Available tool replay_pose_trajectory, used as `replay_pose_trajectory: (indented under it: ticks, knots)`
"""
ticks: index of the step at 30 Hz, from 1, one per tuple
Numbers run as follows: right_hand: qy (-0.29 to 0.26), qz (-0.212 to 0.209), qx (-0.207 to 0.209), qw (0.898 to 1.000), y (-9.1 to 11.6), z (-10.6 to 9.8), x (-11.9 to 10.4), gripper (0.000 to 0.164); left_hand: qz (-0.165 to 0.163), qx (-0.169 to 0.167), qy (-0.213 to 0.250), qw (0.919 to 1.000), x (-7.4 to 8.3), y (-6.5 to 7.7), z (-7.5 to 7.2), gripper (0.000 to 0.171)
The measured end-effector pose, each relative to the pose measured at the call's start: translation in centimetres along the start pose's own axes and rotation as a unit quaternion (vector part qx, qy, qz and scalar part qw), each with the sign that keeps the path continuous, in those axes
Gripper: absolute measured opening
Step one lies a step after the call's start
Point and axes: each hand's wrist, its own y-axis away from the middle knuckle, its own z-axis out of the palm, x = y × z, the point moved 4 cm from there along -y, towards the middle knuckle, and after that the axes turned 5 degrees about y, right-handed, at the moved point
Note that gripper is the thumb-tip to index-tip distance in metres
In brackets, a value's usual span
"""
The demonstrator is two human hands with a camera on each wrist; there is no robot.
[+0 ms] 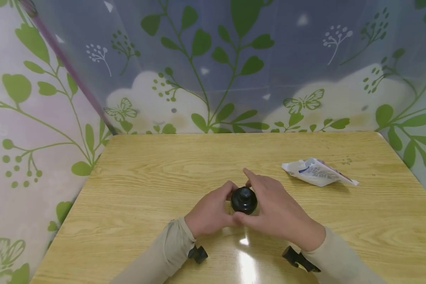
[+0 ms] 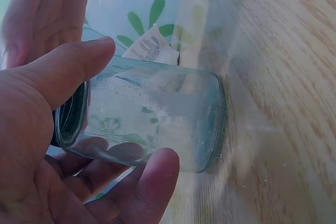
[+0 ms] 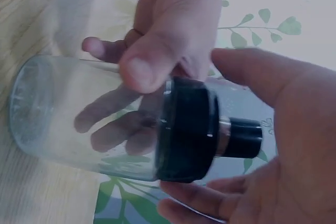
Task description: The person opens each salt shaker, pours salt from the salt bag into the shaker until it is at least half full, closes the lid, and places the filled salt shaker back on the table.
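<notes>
A clear glass jar (image 2: pixel 157 114) stands upright on the wooden table, with whitish specks showing on its glass. Its black lid (image 1: pixel 244 200) has a round knob (image 3: pixel 245 138) on top. My left hand (image 1: pixel 209 211) grips the jar just below the lid, its thumb on one side and fingers round the other. On the right of the lid is my right hand (image 1: pixel 277 205), its thumb and fingers spread loosely about it. In the right wrist view a gap shows between that palm and the knob, while some fingertips are right at the lid's lower edge.
A crumpled white packet (image 1: pixel 316 172) with printing lies on the table (image 1: pixel 156 157), to the right and further back. Leaf-patterned curtains (image 1: pixel 213 71) rise behind the table and at both sides. Black straps (image 1: pixel 299 260) are on both wrists.
</notes>
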Motion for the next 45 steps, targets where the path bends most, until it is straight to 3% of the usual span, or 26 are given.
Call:
replay_pose_trajectory:
  ticks: [7, 37, 45]
  knots:
    - [0.010, 0.024, 0.014, 1.000, -0.36, 0.09, 0.26, 0.100, -0.003, -0.003, 0.024, 0.9997, -0.02, 0.13, 0.12, 0.054]
    - [-0.016, -0.052, -0.003, 0.999, -0.21, -0.15, -0.04, 0.093, -0.010, 0.002, 0.001, 1.0000, 0.09, -0.06, 0.17, 0.058]
    - [-0.011, -0.038, 0.011, 0.999, -0.30, 0.01, -0.01, 0.098, -0.004, -0.003, 0.004, 1.0000, -0.02, -0.09, 0.24, 0.057]
